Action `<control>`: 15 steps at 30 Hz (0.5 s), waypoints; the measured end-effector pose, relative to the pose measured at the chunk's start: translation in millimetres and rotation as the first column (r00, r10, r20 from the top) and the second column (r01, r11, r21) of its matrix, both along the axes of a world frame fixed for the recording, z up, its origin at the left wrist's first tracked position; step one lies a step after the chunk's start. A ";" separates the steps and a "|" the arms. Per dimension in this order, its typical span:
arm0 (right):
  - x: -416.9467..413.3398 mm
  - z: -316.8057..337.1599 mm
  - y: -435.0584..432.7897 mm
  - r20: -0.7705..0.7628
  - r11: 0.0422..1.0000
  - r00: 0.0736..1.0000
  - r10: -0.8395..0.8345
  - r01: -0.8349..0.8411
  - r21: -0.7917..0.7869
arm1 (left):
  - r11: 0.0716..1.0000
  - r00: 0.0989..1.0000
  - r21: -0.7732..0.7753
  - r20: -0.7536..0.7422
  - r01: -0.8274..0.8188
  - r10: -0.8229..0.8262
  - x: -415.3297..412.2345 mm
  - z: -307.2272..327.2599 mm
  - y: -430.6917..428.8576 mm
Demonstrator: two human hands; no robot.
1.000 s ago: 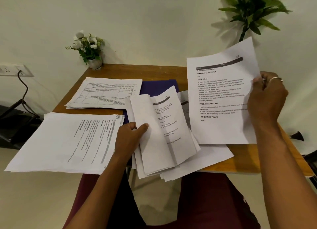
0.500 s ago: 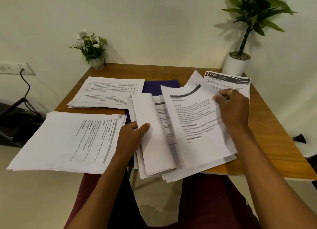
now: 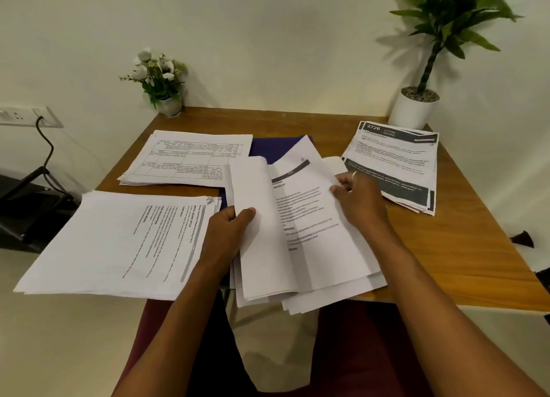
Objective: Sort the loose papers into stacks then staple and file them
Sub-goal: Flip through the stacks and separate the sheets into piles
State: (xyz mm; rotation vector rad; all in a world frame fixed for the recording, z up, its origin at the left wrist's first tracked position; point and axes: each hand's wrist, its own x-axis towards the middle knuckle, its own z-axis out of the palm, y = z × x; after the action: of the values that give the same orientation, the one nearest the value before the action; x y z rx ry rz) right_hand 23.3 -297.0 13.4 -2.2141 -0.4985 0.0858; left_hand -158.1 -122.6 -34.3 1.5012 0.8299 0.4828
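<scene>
While the left hand [image 3: 229, 233] grips curled blank sheets [image 3: 253, 188], the right hand [image 3: 360, 201] pinches a flat printed page [image 3: 315, 241].

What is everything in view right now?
table: one, brown wood, centre.
printed stack: one, white, front left, overhanging.
form stack: one, white, back left.
banner stack: one, white and black, back right.
centre pile: one, white, front middle.
folder: one, purple, under centre pile.
flowers: one pot, white, back-left corner.
plant: one, green, white pot, back-right corner.
socket: one, white, left wall, black cable.
left hand: one, grips turned-back sheets.
right hand: one, fingers pinch top sheet.
</scene>
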 end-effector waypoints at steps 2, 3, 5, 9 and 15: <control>-2.8 -8.4 4.9 -0.094 1.000 0.995 0.015 -0.012 0.029 | 1.000 1.000 -0.016 0.013 0.000 0.000 -0.4 0.7 0.6; -3.2 -13.4 6.5 -0.158 0.998 0.987 0.007 0.003 0.060 | 1.000 1.000 -0.028 0.017 0.004 -0.004 -0.2 0.6 1.5; -6.1 -21.1 9.4 -0.290 0.991 0.957 -0.002 0.042 0.131 | 0.999 1.000 -0.048 0.022 0.015 -0.014 -0.2 1.1 2.8; -10.9 -31.6 16.1 -0.337 0.983 0.941 -0.021 0.080 0.163 | 1.000 1.000 -0.002 -0.010 0.024 -0.024 2.6 0.0 4.5; -19.9 -26.5 19.3 -0.213 0.998 0.976 0.038 -0.028 0.049 | 0.989 0.994 0.143 -0.107 0.034 -0.019 2.5 -4.1 4.2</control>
State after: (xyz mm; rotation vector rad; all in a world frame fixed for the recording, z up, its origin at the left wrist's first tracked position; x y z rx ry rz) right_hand 3.4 -277.7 -13.1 -2.1215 -0.4135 0.3235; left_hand -155.5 -118.4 -38.4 1.6814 0.8705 0.4551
